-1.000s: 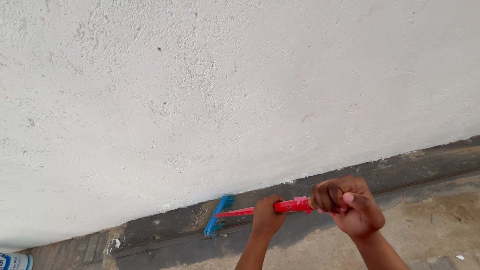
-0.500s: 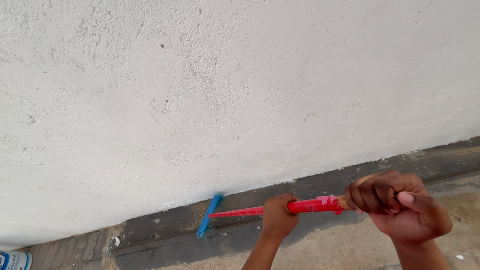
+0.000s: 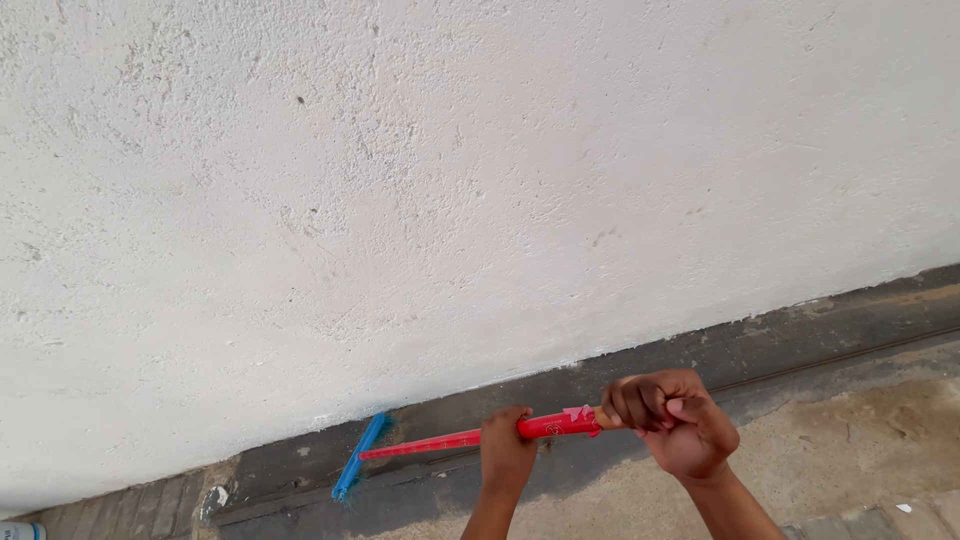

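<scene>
At the far left bottom corner, a sliver of a pale blue-and-white container peeks into view, too cropped to identify. Beside it runs a strip of grey paving bricks, and a small whitish scrap lies on the dark ledge next to them. Above all this rises a rough white plastered wall, filling most of the view and meeting a dark grey concrete ledge along its foot.

Further right, the blue bristled head of a long red-handled brush rests against the ledge just below the wall's lower edge, tilted with its upper end toward the wall. The red handle runs rightward and slightly upward from it.

The left hand wraps the handle about midway, fingers curled closed around it, knuckles facing up. Just to its right, a thicker red grip section with a pale label shows between the two hands. The right hand clasps the handle's near end in a tight fist, fingers folded over and the thumb pressed across them. Beneath both forearms lies sandy, tan ground.
</scene>
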